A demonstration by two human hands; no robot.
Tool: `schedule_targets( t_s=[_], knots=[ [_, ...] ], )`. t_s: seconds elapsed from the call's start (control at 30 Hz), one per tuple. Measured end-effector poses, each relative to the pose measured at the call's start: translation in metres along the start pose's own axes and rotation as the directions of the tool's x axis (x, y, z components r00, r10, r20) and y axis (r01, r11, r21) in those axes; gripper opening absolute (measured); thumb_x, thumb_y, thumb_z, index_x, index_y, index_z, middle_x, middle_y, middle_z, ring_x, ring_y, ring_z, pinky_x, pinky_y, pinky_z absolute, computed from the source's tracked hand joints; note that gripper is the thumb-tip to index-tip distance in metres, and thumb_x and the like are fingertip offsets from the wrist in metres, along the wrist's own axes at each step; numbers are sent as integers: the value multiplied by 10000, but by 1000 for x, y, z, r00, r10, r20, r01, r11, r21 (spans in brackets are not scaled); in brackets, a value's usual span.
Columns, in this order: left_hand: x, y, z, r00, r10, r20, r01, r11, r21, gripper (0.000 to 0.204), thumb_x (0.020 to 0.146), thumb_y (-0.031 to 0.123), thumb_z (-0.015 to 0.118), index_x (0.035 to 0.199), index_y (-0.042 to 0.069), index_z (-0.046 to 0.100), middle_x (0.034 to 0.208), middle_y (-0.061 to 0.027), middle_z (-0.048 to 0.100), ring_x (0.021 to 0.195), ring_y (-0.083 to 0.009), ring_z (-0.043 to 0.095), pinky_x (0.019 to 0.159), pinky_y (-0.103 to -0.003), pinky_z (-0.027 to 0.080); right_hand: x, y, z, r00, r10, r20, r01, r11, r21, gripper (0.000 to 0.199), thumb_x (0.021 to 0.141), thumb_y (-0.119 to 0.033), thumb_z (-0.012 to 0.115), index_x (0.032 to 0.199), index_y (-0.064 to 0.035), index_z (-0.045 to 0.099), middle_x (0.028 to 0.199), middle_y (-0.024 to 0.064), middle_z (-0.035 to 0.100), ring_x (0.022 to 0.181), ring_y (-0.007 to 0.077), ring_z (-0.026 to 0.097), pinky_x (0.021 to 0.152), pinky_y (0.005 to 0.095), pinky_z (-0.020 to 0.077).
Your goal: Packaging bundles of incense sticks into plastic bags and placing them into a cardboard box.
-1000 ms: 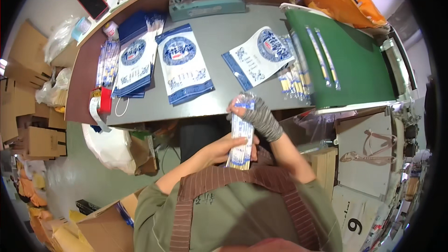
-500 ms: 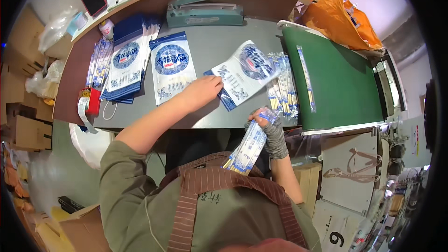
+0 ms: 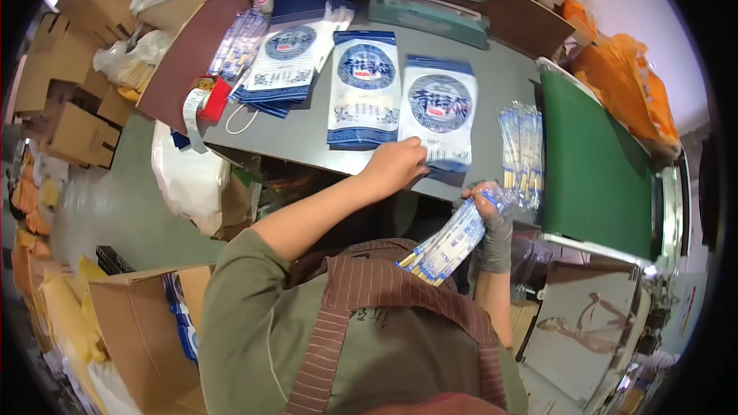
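Fingers (image 3: pixel 415 155) of left hand (image 3: pixel 396 165) pinching lower edge of blue-and-white pouch (image 3: pixel 439 111) at near edge of grey table (image 3: pixel 307 134); right hand (image 3: pixel 488 204) closed round bundle of slim sachets (image 3: pixel 450 238), off that edge. Second pouch (image 3: pixel 363 84) alongside, loose sachets (image 3: pixel 521 150) beside green conveyor (image 3: pixel 592 161).

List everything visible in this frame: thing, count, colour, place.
printed pouches: two flat, more stacked left, blue-white, grey table
stick packets: a pile, clear blue-yellow, table's right edge
sealing machine: one, teal, table's far side
conveyor belt: one, green, right
tape dispenser: one, red, table's left edge
cardboard boxes: several, brown, floor left
left hand: on the nearest pouch
right hand: grey-gloved, holding a packet bundle
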State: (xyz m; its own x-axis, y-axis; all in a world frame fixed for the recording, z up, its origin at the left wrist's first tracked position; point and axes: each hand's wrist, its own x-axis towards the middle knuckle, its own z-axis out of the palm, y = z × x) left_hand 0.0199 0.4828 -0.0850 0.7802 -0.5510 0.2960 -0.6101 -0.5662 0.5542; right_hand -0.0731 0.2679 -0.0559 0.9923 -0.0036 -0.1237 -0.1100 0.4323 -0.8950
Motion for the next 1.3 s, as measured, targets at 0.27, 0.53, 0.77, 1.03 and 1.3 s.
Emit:
schedule_targets(
  t_s=[0.27, 0.53, 0.77, 1.03, 1.3],
  knots=[
    [26, -12, 24, 989, -39, 139, 66, 979, -191, 124, 846, 182, 631, 898, 78, 672, 807, -169, 642, 792, -375, 611, 679, -456, 473, -3, 5, 4, 997, -4, -75, 3, 1000, -12, 290, 819, -228, 704, 997, -34, 582, 942, 114, 652, 754, 189, 642, 696, 326, 562],
    [18, -8, 29, 940, -110, 322, 260, 843, -472, 224, 831, 13, 614, 1047, -41, 639, 991, -100, 689, 866, -138, 615, 752, -293, 489, 43, 48, 16, 978, -199, 67, 206, 848, -489, 299, 818, -195, 695, 1056, -21, 647, 922, 54, 668, 803, 131, 597, 724, 292, 487],
    [-4, 34, 37, 863, -128, -489, -37, 949, -314, 197, 797, -3, 662, 994, -10, 656, 772, -133, 593, 693, -267, 585, 633, -320, 453, 43, 40, 25, 985, -159, -72, 56, 681, -730, 490, 794, -248, 737, 1139, 53, 563, 956, 182, 648, 841, 262, 612, 772, 354, 494],
    [-74, 49, 6, 879, 356, -319, -405, 909, -101, 347, 659, -52, 725, 997, -8, 661, 794, -108, 621, 642, -259, 580, 529, -331, 459, -56, 62, 17, 986, -120, 119, 162, 867, -472, 418, 859, -177, 692, 1211, -8, 542, 1159, 93, 588, 1018, 195, 573, 859, 374, 476],
    [-58, 46, 4, 908, 215, -359, -269, 957, -109, 285, 705, -49, 699, 975, 14, 636, 816, -132, 606, 691, -308, 577, 593, -366, 477, -16, 33, 39, 953, -303, 1, 24, 70, -997, 417, 716, -168, 752, 1042, -42, 524, 987, 167, 615, 854, 349, 615, 738, 413, 494]
  ],
)
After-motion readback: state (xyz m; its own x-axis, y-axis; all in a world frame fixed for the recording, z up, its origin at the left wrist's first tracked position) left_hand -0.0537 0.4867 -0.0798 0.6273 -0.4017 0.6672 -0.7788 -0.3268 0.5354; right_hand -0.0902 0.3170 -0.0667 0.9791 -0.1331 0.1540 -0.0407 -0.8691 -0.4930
